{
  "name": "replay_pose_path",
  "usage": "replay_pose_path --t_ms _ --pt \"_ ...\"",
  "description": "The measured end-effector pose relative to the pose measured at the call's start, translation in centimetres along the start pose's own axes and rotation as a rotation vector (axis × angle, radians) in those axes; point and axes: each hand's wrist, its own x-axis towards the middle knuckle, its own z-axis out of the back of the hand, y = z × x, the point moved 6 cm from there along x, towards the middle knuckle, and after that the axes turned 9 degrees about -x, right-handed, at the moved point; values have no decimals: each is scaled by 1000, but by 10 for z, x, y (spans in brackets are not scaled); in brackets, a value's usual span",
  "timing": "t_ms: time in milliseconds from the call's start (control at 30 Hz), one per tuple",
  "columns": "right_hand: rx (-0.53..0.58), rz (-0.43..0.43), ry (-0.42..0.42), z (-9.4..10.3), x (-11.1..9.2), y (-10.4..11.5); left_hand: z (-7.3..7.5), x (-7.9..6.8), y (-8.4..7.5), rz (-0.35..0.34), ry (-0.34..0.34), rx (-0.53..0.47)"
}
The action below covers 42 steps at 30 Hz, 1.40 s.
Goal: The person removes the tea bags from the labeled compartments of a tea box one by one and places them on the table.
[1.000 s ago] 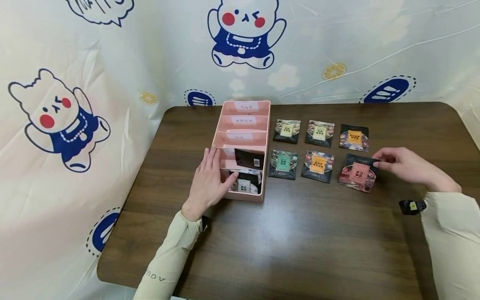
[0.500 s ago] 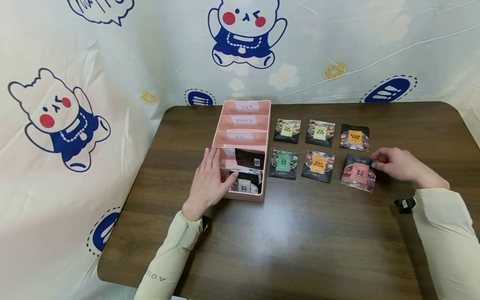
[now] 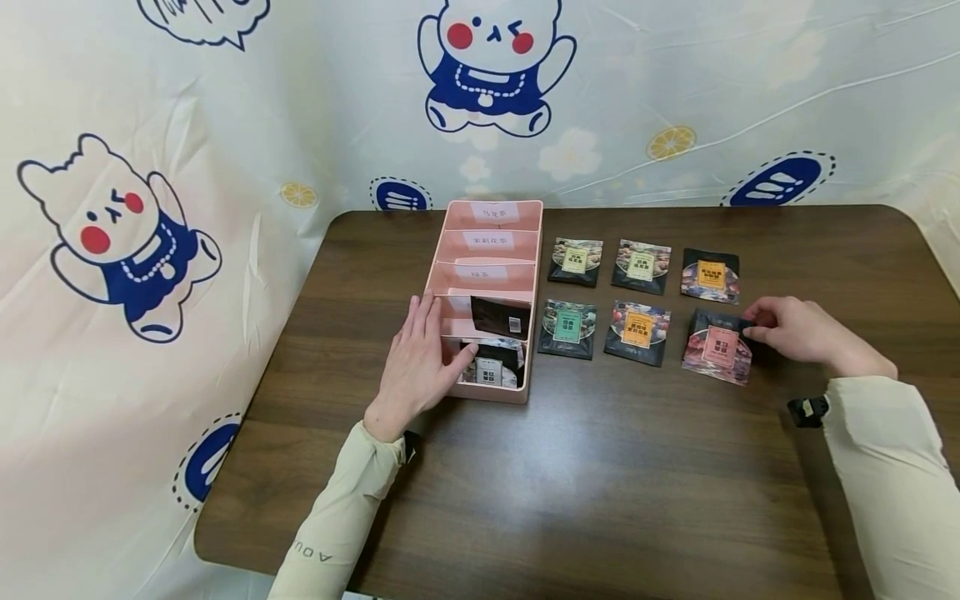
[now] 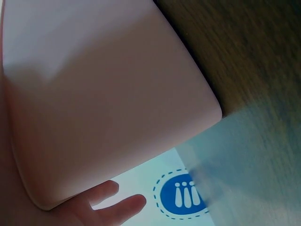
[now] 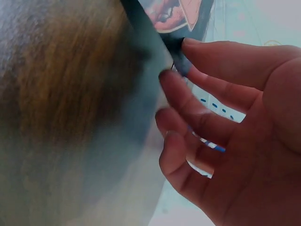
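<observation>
A pink divided box with paper labels in Chinese stands left of the table's middle. My left hand holds its left wall near the front, fingers along the outside and thumb over the rim; the left wrist view shows the box's plain front wall. My right hand pinches the right upper corner of a dark tea sachet with a red label. In the right wrist view, thumb and forefinger meet at the sachet's corner, the other fingers loosely bent.
Beside the box lie two rows of tea sachets, among them a green-labelled one and an orange-labelled one. Inside the box's nearer compartments stand a black sachet and a white-labelled one. A printed curtain hangs behind the table.
My right hand and sleeve have shifted slightly left, and the red-labelled sachet has turned a little under the fingers. The left hand and the box stay in place.
</observation>
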Motion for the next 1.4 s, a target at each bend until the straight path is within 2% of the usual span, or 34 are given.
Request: replay_pose_path --t_ms 233,467,600,800,900,1100,1233,1400 --pt "-81 45 -75 8 1 11 1 -1 0 -3 -3 -4" --pt "-87 106 -120 17 11 49 1 0 0 -9 -11 -4" --pt "-59 161 -169 23 17 82 1 0 0 -8 -12 -8" --pt "-1 267 -240 30 23 143 1 0 0 -3 -11 -18" --pt "13 320 -276 27 28 177 2 0 0 -1 -12 -18" --pt "-13 356 -328 12 39 240 3 0 1 -3 -13 -19" --pt "-32 367 -377 5 45 268 2 1 1 -5 -11 -20" --pt "-80 343 -407 -2 53 284 2 0 1 1 -12 -20"
